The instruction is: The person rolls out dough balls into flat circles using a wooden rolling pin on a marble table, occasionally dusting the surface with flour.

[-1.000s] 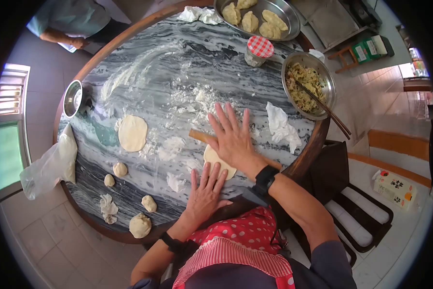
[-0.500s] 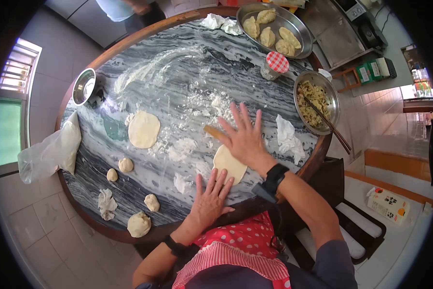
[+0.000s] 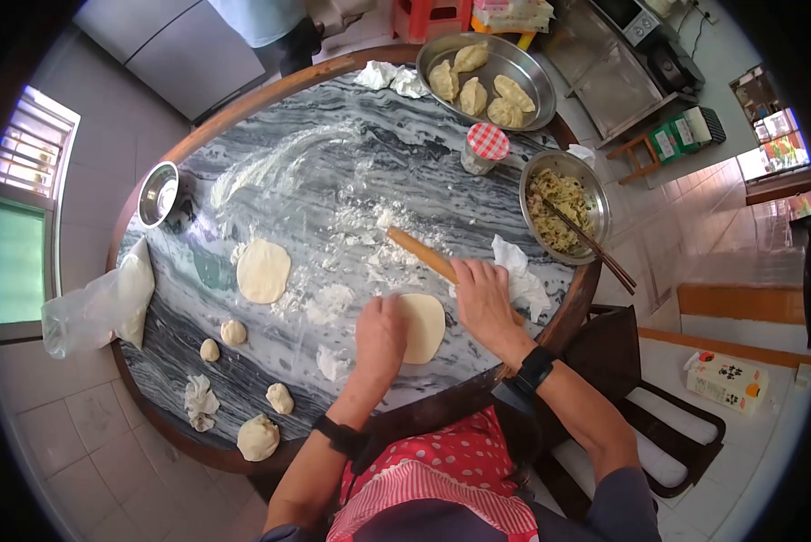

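A flat dough round (image 3: 424,329) lies on the marble near the table's front edge. My left hand (image 3: 381,339) is closed at its left edge, fingers curled down onto the dough; the fingertips are partly hidden. A wooden rolling pin (image 3: 421,254) slants across the floury surface just beyond the round. My right hand (image 3: 487,305) is wrapped over the pin's near end, right of the dough. Another rolled dough round (image 3: 264,271) lies farther left. Small dough pieces (image 3: 233,332) and a larger dough lump (image 3: 258,437) sit at the front left.
A bowl of filling (image 3: 559,208) with chopsticks (image 3: 595,239) stands at the right edge. Behind are a jar with a checked lid (image 3: 487,143) and a pan (image 3: 541,77) of dumplings. A metal bowl (image 3: 159,194) and flour bag (image 3: 107,303) are left. A person (image 3: 265,27) stands beyond.
Both hands were spread flat, the right over the pin and the left on the dough. Now the right grips the pin's near end, and the left has curled at the dough's edge.
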`<state>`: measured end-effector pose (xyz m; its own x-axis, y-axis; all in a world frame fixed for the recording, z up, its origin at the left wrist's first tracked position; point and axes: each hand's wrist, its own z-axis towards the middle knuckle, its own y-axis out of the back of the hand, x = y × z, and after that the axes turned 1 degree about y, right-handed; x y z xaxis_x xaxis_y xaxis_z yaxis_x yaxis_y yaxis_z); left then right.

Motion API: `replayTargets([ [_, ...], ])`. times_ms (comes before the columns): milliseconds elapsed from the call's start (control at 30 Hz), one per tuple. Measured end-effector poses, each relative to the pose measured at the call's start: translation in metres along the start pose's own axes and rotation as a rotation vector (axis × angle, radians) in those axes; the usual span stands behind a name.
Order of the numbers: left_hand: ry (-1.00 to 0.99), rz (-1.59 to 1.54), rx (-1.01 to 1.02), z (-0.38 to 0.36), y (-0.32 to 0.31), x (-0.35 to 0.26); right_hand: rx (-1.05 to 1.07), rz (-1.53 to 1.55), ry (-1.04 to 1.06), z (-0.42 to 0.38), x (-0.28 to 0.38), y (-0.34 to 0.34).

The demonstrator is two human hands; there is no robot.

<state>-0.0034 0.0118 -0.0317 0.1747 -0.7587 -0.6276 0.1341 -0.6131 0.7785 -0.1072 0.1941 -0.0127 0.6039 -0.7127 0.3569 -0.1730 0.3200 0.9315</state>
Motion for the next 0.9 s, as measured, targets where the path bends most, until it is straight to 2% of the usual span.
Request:
replayTargets([
  [33,0.11,-0.046,0.041,0.004,0.003,-0.005,0.034,-0.014,-0.035,0.002,-0.004,0.001],
  [67,0.103,-0.041,0.036,0.009,0.005,-0.008,0.024,-0.013,-0.034,0.006,-0.008,0.0],
  [133,0.274,-0.018,0.19,0.014,0.009,-0.01,0.068,-0.008,-0.049,0.007,-0.009,-0.003],
  [167,0.266,-0.011,0.19,0.013,0.007,-0.01,0.059,-0.004,-0.054,0.007,-0.008,-0.004],
  [233,-0.043,0.059,0.016,0.009,-0.003,-0.006,-0.075,0.206,-0.135,0.006,-0.009,-0.002],
  [267,-0.046,0.06,0.02,0.005,-0.008,-0.004,-0.076,0.207,-0.14,0.003,-0.01,0.001],
  [333,0.315,-0.601,0.122,0.003,-0.012,-0.007,-0.222,0.374,-0.265,-0.004,-0.01,0.012],
  [367,0.313,-0.603,0.125,0.001,-0.013,-0.008,-0.223,0.371,-0.267,-0.008,-0.011,0.017],
  [433,0.667,-1.109,0.236,-0.001,0.0,-0.021,-0.252,0.503,-0.36,-0.019,-0.013,0.026],
  [467,0.682,-1.29,0.224,-0.003,0.006,-0.033,-0.263,0.519,-0.351,-0.023,-0.013,0.03],
  [500,0.683,-1.289,0.227,-0.007,0.007,-0.04,-0.264,0.518,-0.353,-0.027,-0.011,0.034],
  [567,0.817,-1.432,-0.022,-0.022,0.006,-0.046,-0.252,0.514,-0.289,-0.036,-0.005,0.038],
  [600,0.82,-1.428,-0.025,-0.029,0.002,-0.04,-0.25,0.519,-0.29,-0.04,-0.001,0.034],
  [667,0.944,-1.294,-0.242,-0.044,-0.008,-0.02,-0.224,0.489,-0.133,-0.046,0.011,0.021],
  [700,0.948,-1.289,-0.246,-0.051,-0.005,-0.016,-0.221,0.495,-0.133,-0.049,0.015,0.016],
  [767,0.785,-1.126,-0.34,-0.063,0.002,-0.009,-0.166,0.278,0.056,-0.05,0.021,0.007],
  [800,0.785,-1.126,-0.346,-0.069,0.006,-0.007,-0.147,0.27,0.088,-0.05,0.024,0.0],
  [867,0.36,-0.506,-0.249,-0.079,0.012,-0.003,-0.106,0.253,0.125,-0.051,0.028,-0.007],
  [900,0.363,-0.505,-0.253,-0.081,0.012,-0.003,-0.07,0.234,0.158,-0.05,0.03,-0.01],
])
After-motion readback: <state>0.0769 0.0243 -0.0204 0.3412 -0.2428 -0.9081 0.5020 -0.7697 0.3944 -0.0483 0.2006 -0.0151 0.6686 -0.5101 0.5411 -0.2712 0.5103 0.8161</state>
